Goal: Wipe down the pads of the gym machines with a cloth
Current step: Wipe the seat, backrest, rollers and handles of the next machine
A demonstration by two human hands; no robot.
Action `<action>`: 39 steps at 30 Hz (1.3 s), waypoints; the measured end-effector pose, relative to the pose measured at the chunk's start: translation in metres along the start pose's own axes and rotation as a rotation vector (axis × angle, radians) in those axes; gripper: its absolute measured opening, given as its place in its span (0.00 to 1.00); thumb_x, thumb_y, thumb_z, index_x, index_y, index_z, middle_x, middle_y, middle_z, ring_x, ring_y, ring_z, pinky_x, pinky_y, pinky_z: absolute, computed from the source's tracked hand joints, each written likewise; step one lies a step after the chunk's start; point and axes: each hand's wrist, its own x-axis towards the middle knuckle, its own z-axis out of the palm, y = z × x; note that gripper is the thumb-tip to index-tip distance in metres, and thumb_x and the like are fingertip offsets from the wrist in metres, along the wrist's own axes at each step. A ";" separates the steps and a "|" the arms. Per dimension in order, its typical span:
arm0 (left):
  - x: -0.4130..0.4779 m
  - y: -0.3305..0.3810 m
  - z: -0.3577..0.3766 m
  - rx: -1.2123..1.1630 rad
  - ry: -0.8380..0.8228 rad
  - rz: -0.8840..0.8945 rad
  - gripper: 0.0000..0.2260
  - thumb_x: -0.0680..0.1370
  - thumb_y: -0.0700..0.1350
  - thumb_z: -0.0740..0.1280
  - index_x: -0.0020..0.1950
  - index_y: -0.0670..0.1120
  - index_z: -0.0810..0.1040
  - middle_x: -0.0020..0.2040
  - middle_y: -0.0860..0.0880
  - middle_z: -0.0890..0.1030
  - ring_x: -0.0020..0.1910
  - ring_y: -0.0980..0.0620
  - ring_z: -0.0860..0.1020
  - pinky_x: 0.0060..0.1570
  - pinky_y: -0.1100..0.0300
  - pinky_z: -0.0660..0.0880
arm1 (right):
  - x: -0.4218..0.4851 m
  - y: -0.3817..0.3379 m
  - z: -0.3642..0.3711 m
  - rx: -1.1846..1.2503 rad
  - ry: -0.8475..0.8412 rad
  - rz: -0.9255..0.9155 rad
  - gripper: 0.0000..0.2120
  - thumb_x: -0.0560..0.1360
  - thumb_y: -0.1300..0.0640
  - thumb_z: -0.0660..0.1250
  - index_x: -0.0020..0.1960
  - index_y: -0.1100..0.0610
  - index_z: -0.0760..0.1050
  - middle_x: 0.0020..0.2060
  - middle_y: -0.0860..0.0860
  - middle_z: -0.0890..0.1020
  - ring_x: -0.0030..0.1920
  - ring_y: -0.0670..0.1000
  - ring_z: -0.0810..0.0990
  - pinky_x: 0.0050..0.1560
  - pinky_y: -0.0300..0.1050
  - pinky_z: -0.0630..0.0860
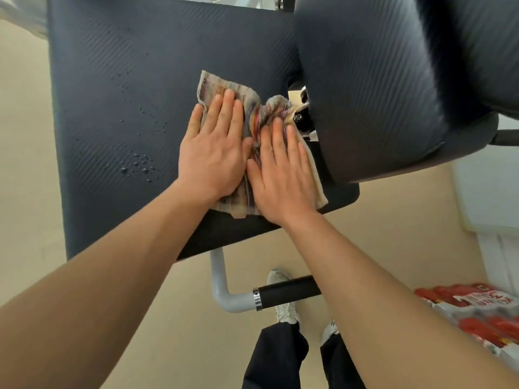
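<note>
Presses one striped cloth (254,127) flat near the right edge of the wide pad (126,94), one of two, with left hand (213,155) and right hand (283,178), fingers straight; blurred, unreadable print on red packs (477,307)

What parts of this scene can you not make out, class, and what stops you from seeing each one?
All in the head view:
1. Cloth: its middle is covered by the left hand and right hand, which press flat on it.
2. Flat pad: its far edge is cut off by the picture's top, and its right side is hidden behind the raised pad.
3. Red packs: blurred and cut off by the right edge, so the print is unreadable.
</note>
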 end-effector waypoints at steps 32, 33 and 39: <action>-0.192 -0.057 -0.013 -0.028 -0.145 -0.585 0.33 0.84 0.56 0.45 0.81 0.34 0.46 0.81 0.35 0.47 0.82 0.38 0.46 0.80 0.46 0.49 | -0.018 -0.106 0.016 -0.083 -0.152 -0.814 0.29 0.84 0.41 0.46 0.83 0.48 0.51 0.83 0.50 0.52 0.83 0.54 0.49 0.82 0.56 0.49; -0.174 -0.066 -0.012 -0.062 -0.113 -0.618 0.34 0.84 0.57 0.44 0.81 0.34 0.46 0.81 0.34 0.47 0.81 0.38 0.47 0.80 0.46 0.50 | -0.008 -0.111 0.015 -0.080 -0.145 -0.784 0.29 0.83 0.42 0.46 0.83 0.48 0.52 0.83 0.50 0.52 0.83 0.53 0.51 0.82 0.55 0.49; -0.042 -0.147 -0.019 -0.248 -0.034 -0.715 0.34 0.84 0.58 0.48 0.81 0.36 0.45 0.82 0.35 0.48 0.81 0.39 0.50 0.80 0.46 0.50 | 0.099 -0.151 -0.005 -0.068 -0.053 -0.483 0.30 0.84 0.43 0.44 0.84 0.49 0.45 0.83 0.50 0.45 0.83 0.52 0.44 0.82 0.53 0.44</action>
